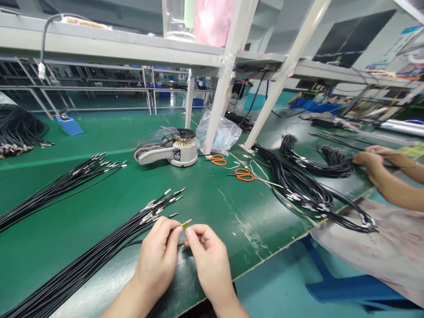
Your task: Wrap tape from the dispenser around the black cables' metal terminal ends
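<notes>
Between the fingertips of my left hand (159,249) is the end of a black cable (134,242), its small metal tip poking out past the fingers. My right hand (209,256) pinches a short piece of yellow tape (185,225), which touches the cable just behind that tip. Both hands are closed and nearly meet above the green table. Left of them lies a bundle of black cables (109,238) with silver ends pointing away from me. Farther back stands a round grey tape dispenser (183,152).
Two orange-handled scissors (244,175) lie behind my hands near a shelf post (220,84). Another cable bundle (62,187) is at the left. Coiled cables (298,181) rest at the right, where a co-worker's hands (374,161) handle some. A blue stool (354,287) stands beside the table edge.
</notes>
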Demonstrator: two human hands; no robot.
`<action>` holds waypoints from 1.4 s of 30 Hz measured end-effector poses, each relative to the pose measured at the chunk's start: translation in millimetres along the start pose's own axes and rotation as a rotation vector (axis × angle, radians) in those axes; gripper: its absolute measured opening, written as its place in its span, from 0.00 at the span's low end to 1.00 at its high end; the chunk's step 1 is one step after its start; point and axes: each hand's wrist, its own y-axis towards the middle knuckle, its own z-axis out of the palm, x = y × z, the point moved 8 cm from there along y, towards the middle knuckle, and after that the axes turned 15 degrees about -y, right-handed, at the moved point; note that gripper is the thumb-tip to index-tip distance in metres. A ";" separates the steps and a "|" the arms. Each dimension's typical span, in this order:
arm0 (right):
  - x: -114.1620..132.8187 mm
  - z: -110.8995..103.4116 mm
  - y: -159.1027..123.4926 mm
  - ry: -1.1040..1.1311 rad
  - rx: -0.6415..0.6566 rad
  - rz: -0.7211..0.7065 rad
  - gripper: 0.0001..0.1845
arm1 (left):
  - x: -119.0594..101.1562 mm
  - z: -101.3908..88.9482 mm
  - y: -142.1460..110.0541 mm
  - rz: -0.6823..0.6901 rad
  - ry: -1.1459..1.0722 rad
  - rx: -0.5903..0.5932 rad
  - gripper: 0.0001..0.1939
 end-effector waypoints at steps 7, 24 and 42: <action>-0.9 0.2 1.9 -0.003 -0.006 -0.001 0.10 | 27.6 4.5 -4.7 -0.409 -0.318 -0.005 0.13; 6.3 -0.9 8.6 -0.047 0.092 -0.213 0.08 | 31.2 36.5 -13.2 -0.871 -1.189 0.301 0.10; 2.3 -30.3 16.8 -0.151 0.382 -0.075 0.09 | 1.5 22.6 -0.6 -0.352 -0.212 0.364 0.10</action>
